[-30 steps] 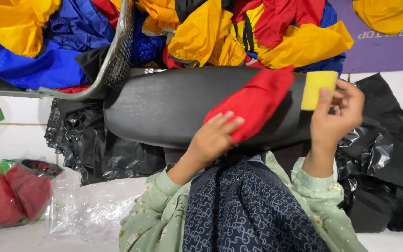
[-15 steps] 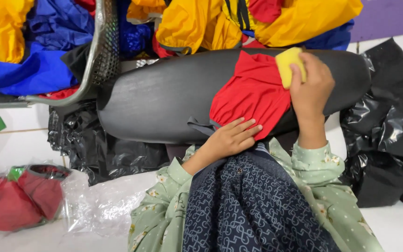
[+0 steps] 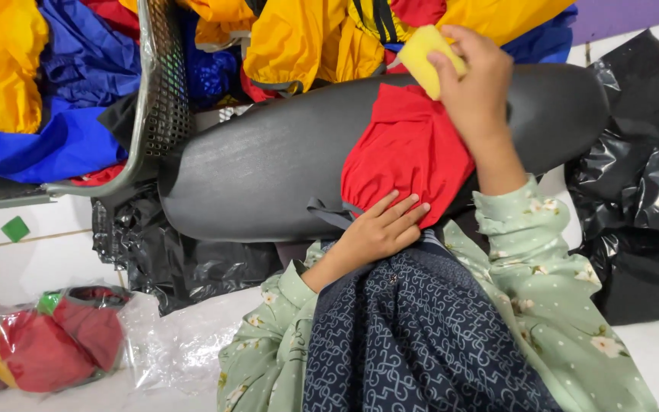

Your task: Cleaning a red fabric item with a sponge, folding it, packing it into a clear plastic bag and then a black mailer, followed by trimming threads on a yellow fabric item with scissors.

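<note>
Head view, single frame, looking down over the person's lap. Right hand [image 3: 476, 80] sat in the upper centre-right of the frame, fingers curled and pinching a yellow sponge [image 3: 425, 55] between thumb and fingertips; the sponge rested against the top edge of a red garment [image 3: 406, 152]. Red garment lay draped over a long black rounded board [image 3: 268, 179] that ran across the middle of the frame. Left hand [image 3: 381, 229] lay flat on the lower hem of the red garment, centre of frame, fingers straight and held loosely together, tips pointing to the upper right, pressing the cloth against the board. A short grey strap [image 3: 328, 214] hung from the garment just left of that hand.

Both forearms wore pale green floral sleeves [image 3: 532, 252]; a dark blue patterned cloth [image 3: 413, 336] covered the lap, lower centre. Upper left: a grey mesh basket [image 3: 163, 84] holding blue, yellow and red garments. Black plastic sheeting [image 3: 638, 175] lay at the right edge. Lower left: a clear plastic bag [image 3: 55, 343] with folded red cloth inside, on white floor tiles.
</note>
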